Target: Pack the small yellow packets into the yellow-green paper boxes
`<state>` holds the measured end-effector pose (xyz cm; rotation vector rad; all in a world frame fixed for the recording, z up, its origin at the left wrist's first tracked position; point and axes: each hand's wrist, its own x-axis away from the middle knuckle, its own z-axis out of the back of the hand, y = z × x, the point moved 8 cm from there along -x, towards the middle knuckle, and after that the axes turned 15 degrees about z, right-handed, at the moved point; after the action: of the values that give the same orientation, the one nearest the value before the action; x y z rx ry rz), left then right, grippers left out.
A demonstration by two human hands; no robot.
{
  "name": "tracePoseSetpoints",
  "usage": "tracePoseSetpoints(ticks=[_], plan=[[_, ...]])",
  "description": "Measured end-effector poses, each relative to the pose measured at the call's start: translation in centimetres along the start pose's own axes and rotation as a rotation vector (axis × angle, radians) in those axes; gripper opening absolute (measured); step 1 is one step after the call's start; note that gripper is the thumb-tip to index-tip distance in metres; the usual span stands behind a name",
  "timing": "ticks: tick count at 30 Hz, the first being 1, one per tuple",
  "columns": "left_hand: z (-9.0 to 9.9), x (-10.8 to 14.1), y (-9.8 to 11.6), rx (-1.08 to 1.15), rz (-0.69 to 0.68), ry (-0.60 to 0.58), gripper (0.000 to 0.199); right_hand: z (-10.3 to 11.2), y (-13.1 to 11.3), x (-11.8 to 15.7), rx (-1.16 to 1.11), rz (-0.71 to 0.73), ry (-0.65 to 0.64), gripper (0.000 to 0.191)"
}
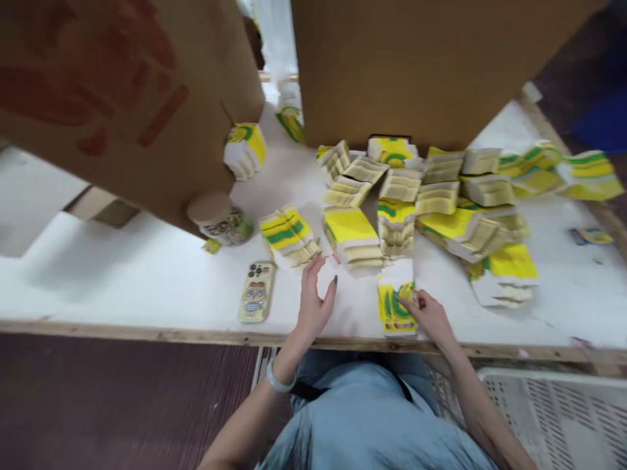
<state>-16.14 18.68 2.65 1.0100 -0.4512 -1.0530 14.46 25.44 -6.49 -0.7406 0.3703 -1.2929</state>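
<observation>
My left hand [315,299] is held over the table with thumb and fingers apart and nothing in it. Its fingertips are close to a stack of flat yellow, green and white cartons [289,230]. On the right, my right hand [432,318] has its fingers curled at the right edge of a flat yellow carton [392,313] with a green print, one finger lying over its face. That carton lies near the table's front edge, white flaps pointing away from me. Just beyond it sit a yellow bundle [353,228] and another carton stack [396,225].
More carton bundles [490,232] are heaped at the right. A phone [257,292] and a lidded jar [226,225] stand left on the white table [147,281]. Large cardboard boxes [382,72] rise behind. A white plastic crate [568,405] is below, right.
</observation>
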Motion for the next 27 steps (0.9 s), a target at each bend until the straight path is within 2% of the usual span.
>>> tracePoseSetpoints(ticks=[3, 7, 10, 12, 13, 17, 19, 25, 26, 27], plan=[[-4.2, 2.3, 1.2, 0.094, 0.008, -0.097, 0.041, 1.6, 0.3, 0.1, -0.069, 0.075, 0.114, 0.052], [-9.0, 3.8, 3.1, 0.147, 0.059, -0.263, 0.040, 3.6, 0.0, 2.5, -0.185, 0.128, 0.344, 0.052], [-12.6, 4.6, 5.6, 0.156, 0.068, -0.508, 0.047, 4.0, -0.9, 4.6, -0.314, 0.177, 0.424, 0.050], [-14.7, 5.6, 7.2, 0.104, 0.065, -0.680, 0.031, 4.3, -1.6, 5.6, -0.378, 0.199, 0.476, 0.047], [-15.4, 6.0, 8.0, 0.061, 0.052, -0.727, 0.024, 4.6, -1.9, 6.0, -0.404, 0.205, 0.513, 0.045], [-16.2, 7.6, 10.8, -0.071, -0.110, -0.715, 0.025, 6.2, -2.8, 7.0, -0.546, 0.204, 0.702, 0.039], [-16.0, 8.5, 11.7, -0.099, -0.196, -0.706, 0.022, 6.4, -3.2, 7.0, -0.624, 0.201, 0.742, 0.039], [-14.8, 9.4, 12.4, -0.105, -0.287, -0.668, 0.011, 5.3, -4.1, 6.8, -0.683, 0.229, 0.677, 0.038], [-14.5, 9.3, 12.6, -0.058, -0.300, -0.658, 0.019, 5.3, -4.3, 6.9, -0.673, 0.250, 0.670, 0.037], [-14.2, 9.2, 12.7, 0.002, -0.304, -0.653, 0.036, 5.4, -4.5, 6.9, -0.664, 0.274, 0.671, 0.036]])
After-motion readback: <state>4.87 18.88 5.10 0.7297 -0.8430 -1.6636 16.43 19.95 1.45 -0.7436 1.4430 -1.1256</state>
